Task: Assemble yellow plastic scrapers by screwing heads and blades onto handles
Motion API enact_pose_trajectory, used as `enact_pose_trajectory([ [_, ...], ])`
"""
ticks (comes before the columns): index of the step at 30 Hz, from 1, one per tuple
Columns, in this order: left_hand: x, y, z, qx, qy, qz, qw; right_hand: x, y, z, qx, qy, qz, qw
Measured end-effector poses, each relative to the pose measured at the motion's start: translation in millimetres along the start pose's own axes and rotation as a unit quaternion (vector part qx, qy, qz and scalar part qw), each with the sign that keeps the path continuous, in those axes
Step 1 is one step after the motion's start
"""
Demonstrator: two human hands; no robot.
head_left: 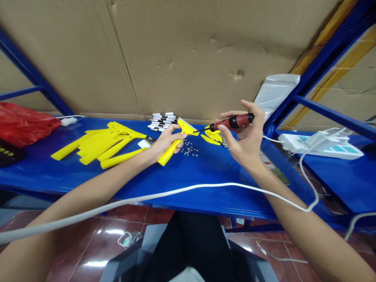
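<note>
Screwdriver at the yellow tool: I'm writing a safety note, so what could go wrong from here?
The screwdriver could slip off the yellow tool toward the left hand, gripping it close by. The small metal pieces lie loose on the blue table, so a knock might scatter them. The white cable might snag: it crosses in front of the left forearm.

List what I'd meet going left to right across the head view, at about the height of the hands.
Red plastic bag → pile of yellow handles → yellow scraper-shaped piece held in the left hand → small yellow parts → right hand gripping a screwdriver → white power strip.
</note>
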State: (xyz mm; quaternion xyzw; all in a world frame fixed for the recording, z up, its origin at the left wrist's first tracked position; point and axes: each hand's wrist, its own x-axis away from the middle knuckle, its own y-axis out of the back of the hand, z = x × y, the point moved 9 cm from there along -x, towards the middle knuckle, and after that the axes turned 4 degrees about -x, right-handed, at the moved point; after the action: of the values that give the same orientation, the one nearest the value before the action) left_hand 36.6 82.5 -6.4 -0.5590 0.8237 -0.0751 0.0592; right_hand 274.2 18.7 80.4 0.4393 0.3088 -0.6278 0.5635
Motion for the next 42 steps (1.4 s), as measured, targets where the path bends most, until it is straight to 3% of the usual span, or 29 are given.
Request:
enact_pose_trajectory([
  [11,1,0,1,-0.011,0.007,-0.003,1.0,0,-6,3,-0.011,0.004,0.014,1.0],
  [18,2,-5,-2,-0.004,-0.006,0.01,1.0,0,6,7,0.041,0.023,-0.026,0.999],
  [26,0,1,1,0.001,-0.005,0.005,1.0,-1,-4,8,-0.031,0.016,-0.001,0.999],
  [35,2,-2,0,-0.009,0.007,-0.001,1.0,1,2,5,0.02,0.006,-0.001,1.0],
  [42,2,-2,0,-0.01,0.01,-0.002,1.0,-1,-5,9,-0.008,0.005,0.018,1.0],
])
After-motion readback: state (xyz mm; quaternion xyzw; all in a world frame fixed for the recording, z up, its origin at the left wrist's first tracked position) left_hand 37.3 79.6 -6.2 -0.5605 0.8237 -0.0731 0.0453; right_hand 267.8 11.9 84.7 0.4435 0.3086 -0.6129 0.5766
